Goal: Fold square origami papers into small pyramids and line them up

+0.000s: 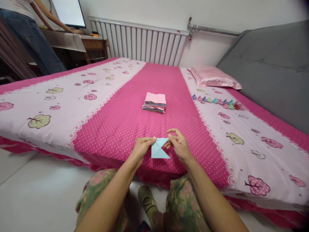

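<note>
A light blue sheet of origami paper [157, 152] is held up between my hands, over the near edge of the bed. Diagonal creases or folded edges cross it, and a triangular notch opens on its right side. My left hand [142, 146] pinches its upper left edge, thumb on top. At the upper right corner, my right hand [179, 144] grips the paper between thumb and fingers, with one finger raised. Beyond them a stack of coloured paper squares [154, 104], pink on top, lies on the bedspread.
The bed [116, 135] has a pink and white cover. A row of small folded paper pieces [216, 101] lies to the right, near a pink pillow [214, 77] and grey headboard [270, 61]. At the back left, a person [29, 35] stands by a desk with a monitor [70, 13].
</note>
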`<action>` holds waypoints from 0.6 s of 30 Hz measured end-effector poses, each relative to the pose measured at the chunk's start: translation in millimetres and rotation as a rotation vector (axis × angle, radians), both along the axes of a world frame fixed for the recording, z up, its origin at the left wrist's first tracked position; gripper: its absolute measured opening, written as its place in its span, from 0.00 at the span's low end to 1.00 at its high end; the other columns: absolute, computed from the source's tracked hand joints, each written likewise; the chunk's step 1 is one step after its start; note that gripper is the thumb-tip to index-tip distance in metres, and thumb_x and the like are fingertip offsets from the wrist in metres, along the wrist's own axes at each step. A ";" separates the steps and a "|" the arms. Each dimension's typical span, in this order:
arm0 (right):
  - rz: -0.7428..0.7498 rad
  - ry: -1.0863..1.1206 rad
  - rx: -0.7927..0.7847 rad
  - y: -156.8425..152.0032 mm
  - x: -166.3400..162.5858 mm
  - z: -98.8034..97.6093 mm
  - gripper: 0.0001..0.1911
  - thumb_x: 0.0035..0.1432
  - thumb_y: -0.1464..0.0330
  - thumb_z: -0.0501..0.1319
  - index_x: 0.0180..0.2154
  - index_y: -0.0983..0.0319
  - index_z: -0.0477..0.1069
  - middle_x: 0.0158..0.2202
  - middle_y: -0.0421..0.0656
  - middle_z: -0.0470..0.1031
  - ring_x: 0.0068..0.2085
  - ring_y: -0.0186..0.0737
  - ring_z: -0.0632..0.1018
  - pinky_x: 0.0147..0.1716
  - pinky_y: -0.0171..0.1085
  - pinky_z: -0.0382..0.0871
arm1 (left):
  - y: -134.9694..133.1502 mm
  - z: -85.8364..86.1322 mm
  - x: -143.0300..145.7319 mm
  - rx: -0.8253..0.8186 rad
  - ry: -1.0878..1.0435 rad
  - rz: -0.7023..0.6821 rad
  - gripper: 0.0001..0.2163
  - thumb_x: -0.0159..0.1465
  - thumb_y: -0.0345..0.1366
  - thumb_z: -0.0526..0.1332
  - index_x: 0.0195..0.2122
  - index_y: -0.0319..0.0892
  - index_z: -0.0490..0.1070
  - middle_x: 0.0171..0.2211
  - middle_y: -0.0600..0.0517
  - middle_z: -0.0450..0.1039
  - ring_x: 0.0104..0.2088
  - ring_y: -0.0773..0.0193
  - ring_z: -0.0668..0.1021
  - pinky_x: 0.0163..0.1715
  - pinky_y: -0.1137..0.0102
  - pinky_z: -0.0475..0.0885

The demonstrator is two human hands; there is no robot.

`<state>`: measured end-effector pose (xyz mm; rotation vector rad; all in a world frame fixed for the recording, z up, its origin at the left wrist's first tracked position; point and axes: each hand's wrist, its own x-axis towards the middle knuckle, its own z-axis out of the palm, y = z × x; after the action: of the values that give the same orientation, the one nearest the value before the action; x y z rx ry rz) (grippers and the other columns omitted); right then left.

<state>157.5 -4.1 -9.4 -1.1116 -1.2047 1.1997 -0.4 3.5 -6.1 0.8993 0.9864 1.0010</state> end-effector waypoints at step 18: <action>0.039 -0.137 0.063 -1.6 -4.9 -4.2 0.11 0.48 0.61 0.63 0.26 0.63 0.71 0.25 0.41 0.73 0.27 0.36 0.72 0.28 0.35 0.67 | -1.9 -2.8 0.8 0.047 -0.076 -0.003 0.13 0.49 0.43 0.66 0.26 0.36 0.75 0.23 0.50 0.73 0.24 0.69 0.72 0.28 0.73 0.65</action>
<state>152.6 -5.8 -13.7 -1.1422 -1.3652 1.1215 0.3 1.6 -8.9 0.8947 0.9010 1.0518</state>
